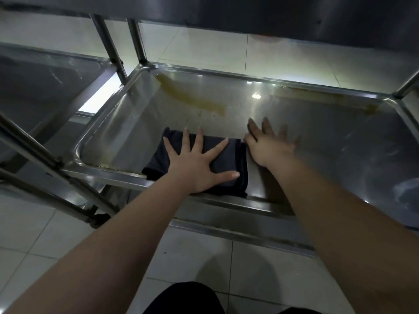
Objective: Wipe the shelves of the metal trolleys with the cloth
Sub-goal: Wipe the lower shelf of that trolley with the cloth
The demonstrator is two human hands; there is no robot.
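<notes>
**Two hands down, one cloth, and that stain isn't touched yet**

Two hands are flat on the lower shelf [294, 123] of the trolley. The left hand [199, 164] is splayed wide, fingers [197, 141] fully spread, pressing the dark folded cloth [229, 159] into the near edge of the tray. It isn't gripping the cloth, just pinning it under the palm. The right hand [266, 143] sits just right of the cloth on bare steel, open too, fingers stretched toward the far side, holding nothing. It's a bit blurred, so I can't tell whether it touches the cloth's edge.

What I'd worry about: the yellowish streak [192, 96] runs along the far left of the shelf and carries on along the far rim, well away from the cloth. With only a flat palm on it, the cloth could bunch or slide out from under the hand on a long push. It's also partly draped over the near lip, so a pull back could drag it to the floor. The upper shelf [272, 12] hangs low overhead, so reaching far means ducking. A second trolley [45, 82] waits on the left.
</notes>
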